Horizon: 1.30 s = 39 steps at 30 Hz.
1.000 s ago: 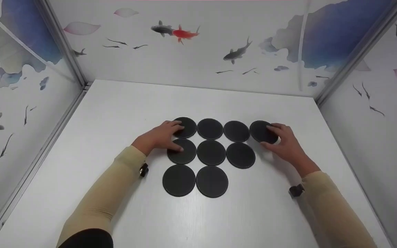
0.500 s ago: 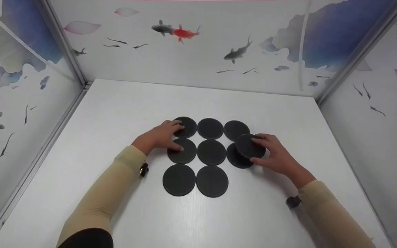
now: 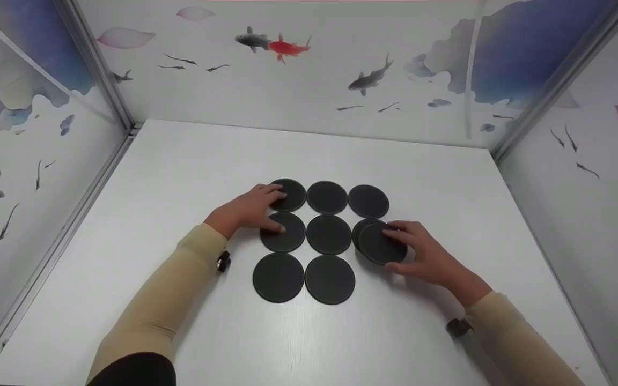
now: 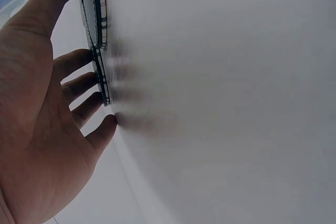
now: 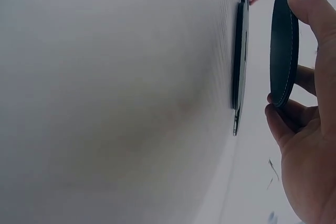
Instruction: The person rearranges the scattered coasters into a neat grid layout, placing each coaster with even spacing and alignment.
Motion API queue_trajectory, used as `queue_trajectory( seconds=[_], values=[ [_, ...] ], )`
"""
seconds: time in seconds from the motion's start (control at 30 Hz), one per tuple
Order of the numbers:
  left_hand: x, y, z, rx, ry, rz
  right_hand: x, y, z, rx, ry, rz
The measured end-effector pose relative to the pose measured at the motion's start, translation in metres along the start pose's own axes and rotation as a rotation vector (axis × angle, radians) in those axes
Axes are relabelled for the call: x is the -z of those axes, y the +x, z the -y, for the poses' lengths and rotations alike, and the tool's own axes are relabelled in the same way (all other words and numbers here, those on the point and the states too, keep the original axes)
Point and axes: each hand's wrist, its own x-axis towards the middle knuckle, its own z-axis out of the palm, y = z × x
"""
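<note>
Round black coasters lie flat on the white table (image 3: 223, 332) in close rows. My right hand (image 3: 429, 257) pinches one coaster (image 3: 383, 244) at its edge, thumb on one side and fingers on the other. In the right wrist view that coaster (image 5: 282, 51) is tilted and well clear of the table. In the head view it overlaps the middle-row right coaster (image 3: 359, 228), mostly hiding it. My left hand (image 3: 247, 210) rests with spread fingers on the back-left coaster (image 3: 293, 194) and its thumb on the middle-left coaster (image 3: 290, 241). The left wrist view shows the coaster edges (image 4: 102, 24) under its fingertips.
Two more coasters stand in the back row, the back-middle one (image 3: 327, 197) and the back-right one (image 3: 368, 201). At the front are a left coaster (image 3: 278, 277) and a right coaster (image 3: 330, 279). A fish-patterned wall (image 3: 309, 91) closes off the back.
My right hand has carried its coaster from the right end of the back row toward the front and slightly left, over the middle-row right coaster. My left hand has stayed in place.
</note>
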Motion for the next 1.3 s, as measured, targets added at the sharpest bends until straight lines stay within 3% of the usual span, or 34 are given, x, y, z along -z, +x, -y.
queue_trajectory(
  seconds=[0.57,1.3],
  values=[
    [0.002,-0.003,-0.002,0.000,0.003,-0.005,-0.010,-0.013,0.006,0.144,0.037,0.087],
    [0.000,-0.002,-0.001,0.007,0.000,-0.010,-0.012,-0.025,0.018,0.101,-0.046,0.170]
  ],
)
